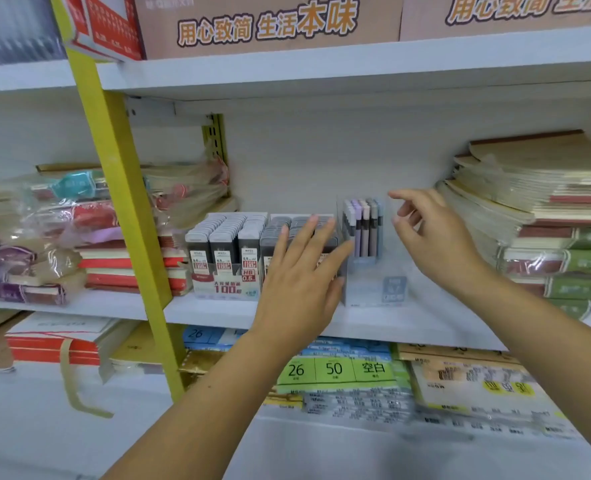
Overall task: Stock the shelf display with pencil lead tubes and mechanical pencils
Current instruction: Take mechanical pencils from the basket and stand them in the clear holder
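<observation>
Yellow upright [127,216] beside lead tubes [223,237], left hand [301,271] covering some, notebooks [547,202] right

Glowing bright and even under soft, diffuse light, leaving only a faint shadow beneath the upper shelf [356,67] and a dull sheen on the plastic-wrapped notebooks [27,237] at far left. Smearing with motion blur across the packets [443,393] on the lower shelf [44,427], and softening the outlines of the left hand [301,271] and right hand [439,237]. Bowing the yellow upright [124,220] and the shelf lines toward the frame edges, as with a wide-angle lens.
</observation>
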`<move>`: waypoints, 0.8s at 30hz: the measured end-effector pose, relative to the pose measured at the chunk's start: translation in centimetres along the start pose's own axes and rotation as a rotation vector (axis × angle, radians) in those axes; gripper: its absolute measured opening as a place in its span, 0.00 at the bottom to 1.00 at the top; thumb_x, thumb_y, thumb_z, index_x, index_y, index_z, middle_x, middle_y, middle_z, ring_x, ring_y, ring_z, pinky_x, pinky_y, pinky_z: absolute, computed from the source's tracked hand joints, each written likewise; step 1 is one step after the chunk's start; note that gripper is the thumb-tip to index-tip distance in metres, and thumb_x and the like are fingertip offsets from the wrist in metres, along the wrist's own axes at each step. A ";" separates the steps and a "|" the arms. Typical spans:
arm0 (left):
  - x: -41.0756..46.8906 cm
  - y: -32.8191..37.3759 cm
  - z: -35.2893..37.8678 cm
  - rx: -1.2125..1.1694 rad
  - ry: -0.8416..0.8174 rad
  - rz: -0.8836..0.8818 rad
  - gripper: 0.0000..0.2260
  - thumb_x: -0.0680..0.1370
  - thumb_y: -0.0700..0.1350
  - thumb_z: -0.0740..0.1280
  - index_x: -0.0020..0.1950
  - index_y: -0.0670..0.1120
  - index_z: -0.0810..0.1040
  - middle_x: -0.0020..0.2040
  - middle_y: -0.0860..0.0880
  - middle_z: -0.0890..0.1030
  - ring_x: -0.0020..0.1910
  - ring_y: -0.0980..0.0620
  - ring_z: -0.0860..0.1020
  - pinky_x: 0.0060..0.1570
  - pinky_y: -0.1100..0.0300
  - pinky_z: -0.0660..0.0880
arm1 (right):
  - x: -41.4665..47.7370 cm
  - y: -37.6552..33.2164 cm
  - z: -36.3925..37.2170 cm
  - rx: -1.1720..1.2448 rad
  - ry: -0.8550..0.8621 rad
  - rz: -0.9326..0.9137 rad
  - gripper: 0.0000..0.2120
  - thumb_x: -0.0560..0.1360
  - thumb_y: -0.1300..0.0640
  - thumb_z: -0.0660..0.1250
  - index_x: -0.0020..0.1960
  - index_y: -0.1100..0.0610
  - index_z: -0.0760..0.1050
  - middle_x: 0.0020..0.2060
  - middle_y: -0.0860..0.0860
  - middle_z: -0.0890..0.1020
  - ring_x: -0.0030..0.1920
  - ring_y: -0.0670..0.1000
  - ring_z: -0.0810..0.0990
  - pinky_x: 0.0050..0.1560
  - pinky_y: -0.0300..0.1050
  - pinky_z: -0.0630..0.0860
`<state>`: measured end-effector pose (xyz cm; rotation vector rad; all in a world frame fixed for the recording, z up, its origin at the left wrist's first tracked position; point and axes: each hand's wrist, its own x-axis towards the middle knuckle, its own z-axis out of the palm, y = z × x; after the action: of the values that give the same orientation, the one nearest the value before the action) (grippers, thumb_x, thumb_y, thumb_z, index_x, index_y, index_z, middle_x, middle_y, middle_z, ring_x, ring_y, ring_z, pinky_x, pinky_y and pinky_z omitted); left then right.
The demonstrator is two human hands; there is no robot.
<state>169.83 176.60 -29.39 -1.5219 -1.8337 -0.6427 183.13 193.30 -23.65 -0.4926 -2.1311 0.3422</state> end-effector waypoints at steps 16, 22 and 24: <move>-41.5 0.5 14.3 -0.517 -1.026 -0.762 0.25 0.80 0.46 0.69 0.74 0.38 0.69 0.71 0.37 0.72 0.73 0.39 0.68 0.73 0.53 0.61 | -42.5 6.9 20.2 0.043 -0.955 0.663 0.19 0.79 0.56 0.66 0.69 0.55 0.70 0.62 0.55 0.74 0.56 0.51 0.76 0.50 0.36 0.66; -48.0 0.8 17.6 -0.557 -1.195 -1.013 0.31 0.75 0.47 0.74 0.76 0.44 0.67 0.71 0.40 0.73 0.69 0.40 0.72 0.65 0.54 0.68 | -49.3 10.0 26.3 -0.027 -1.181 0.851 0.29 0.76 0.53 0.71 0.73 0.56 0.65 0.68 0.58 0.69 0.66 0.56 0.71 0.63 0.43 0.67; -48.8 0.7 18.9 -0.571 -1.192 -1.052 0.32 0.74 0.47 0.75 0.75 0.44 0.69 0.71 0.41 0.75 0.69 0.40 0.73 0.66 0.52 0.70 | -50.0 10.9 28.0 -0.094 -1.204 0.800 0.35 0.73 0.49 0.73 0.75 0.53 0.62 0.69 0.57 0.67 0.68 0.57 0.67 0.65 0.46 0.66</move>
<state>172.24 158.61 -78.46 -1.1966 -3.7188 -0.8201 188.41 177.96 -79.68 -1.4702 -2.9775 1.2267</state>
